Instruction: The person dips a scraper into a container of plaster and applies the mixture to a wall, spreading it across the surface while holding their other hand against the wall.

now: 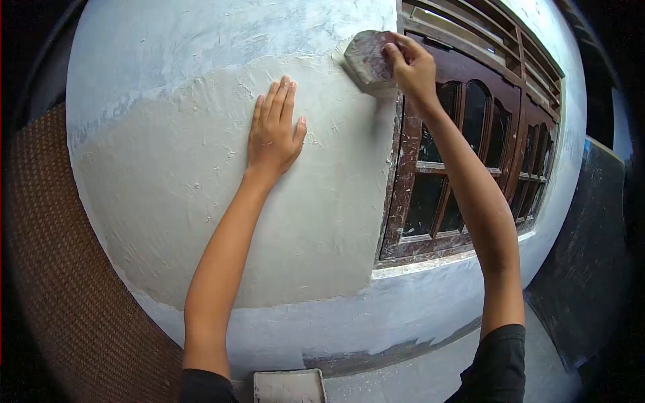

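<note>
My left hand (273, 134) lies flat against the wall, fingers stretched upward, on a broad patch of pale grey putty (322, 221). In my right hand (415, 70) is a flat putty spreader (368, 62), grey and smeared, gripped at its right edge between thumb and fingers. The spreader is against or very close to the wall, near the top of the patch and just left of the window frame. Its lower edge is blurred. Above the patch, the wall (201, 40) shows streaky bluish white with small ridges.
A dark brown wooden window (430, 245), its frame spotted with white, borders the patch on the right. At the bottom, a shallow tray (289, 387) of pale putty rests on the floor (403, 376). Woven matting (74, 262) stands at the left, a dark panel (584, 255) at the right.
</note>
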### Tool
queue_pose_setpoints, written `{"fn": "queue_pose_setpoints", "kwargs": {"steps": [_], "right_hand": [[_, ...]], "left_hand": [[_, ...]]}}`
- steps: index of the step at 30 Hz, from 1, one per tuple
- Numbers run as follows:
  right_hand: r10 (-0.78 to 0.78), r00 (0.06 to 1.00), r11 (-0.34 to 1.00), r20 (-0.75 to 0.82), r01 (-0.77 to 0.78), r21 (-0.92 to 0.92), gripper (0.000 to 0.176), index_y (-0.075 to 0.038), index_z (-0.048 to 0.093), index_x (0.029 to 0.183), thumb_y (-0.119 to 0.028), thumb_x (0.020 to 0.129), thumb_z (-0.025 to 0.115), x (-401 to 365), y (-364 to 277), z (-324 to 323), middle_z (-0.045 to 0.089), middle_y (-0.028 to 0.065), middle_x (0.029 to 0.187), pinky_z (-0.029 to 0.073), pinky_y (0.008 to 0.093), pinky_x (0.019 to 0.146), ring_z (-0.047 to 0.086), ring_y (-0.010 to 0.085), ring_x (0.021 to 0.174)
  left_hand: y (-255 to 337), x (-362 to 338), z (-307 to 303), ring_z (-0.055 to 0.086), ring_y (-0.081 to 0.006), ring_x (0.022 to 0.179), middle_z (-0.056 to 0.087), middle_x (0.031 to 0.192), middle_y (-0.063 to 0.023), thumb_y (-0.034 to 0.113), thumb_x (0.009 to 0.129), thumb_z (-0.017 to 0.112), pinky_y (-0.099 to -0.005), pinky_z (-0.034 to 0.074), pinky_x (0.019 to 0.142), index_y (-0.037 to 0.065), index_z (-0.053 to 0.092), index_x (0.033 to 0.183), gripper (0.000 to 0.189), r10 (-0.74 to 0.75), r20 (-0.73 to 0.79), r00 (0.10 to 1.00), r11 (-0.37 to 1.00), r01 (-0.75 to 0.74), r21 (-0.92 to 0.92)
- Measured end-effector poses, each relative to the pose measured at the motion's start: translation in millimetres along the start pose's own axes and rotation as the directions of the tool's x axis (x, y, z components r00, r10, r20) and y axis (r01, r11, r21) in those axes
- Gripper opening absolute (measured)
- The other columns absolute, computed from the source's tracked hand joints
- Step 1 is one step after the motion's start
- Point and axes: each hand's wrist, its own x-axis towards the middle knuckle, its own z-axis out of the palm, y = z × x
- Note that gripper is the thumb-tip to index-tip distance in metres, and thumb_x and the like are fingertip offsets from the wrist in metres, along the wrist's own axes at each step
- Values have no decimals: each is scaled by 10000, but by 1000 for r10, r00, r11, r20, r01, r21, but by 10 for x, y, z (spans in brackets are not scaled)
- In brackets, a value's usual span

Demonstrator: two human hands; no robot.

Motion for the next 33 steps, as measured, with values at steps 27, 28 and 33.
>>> {"fn": "queue_pose_setpoints", "kwargs": {"steps": [27, 28, 33], "right_hand": [[274, 944, 957, -185, -249, 146, 374, 23, 628, 1256, -157, 932, 684, 509, 489, -409, 701, 81, 1088, 493, 241, 835, 637, 125, 932], [292, 929, 946, -226, -247, 208, 377, 23, 629, 1255, -156, 929, 688, 513, 490, -417, 701, 83, 1089, 495, 243, 832, 637, 125, 926], [228, 967, 957, -118, -200, 212, 362, 20, 640, 1240, -146, 922, 689, 461, 444, -407, 702, 84, 1086, 502, 245, 808, 632, 116, 907]], "left_hand": [[-25, -4, 12, 277, -240, 1464, 326, 1572, -93, 257, 942, 498, -449, 205, 1208, 67, 317, 1516, 631, 11, 2, 1000, 999, -11, 40], [-27, -4, 8, 278, -241, 1464, 328, 1571, -94, 256, 942, 497, -449, 205, 1207, 67, 319, 1516, 630, 10, -1, 1000, 999, -9, 34], [-23, -5, 22, 284, -264, 1459, 330, 1567, -110, 237, 944, 497, -461, 203, 1204, 65, 311, 1516, 625, 13, -3, 1000, 999, -13, 30]]}}
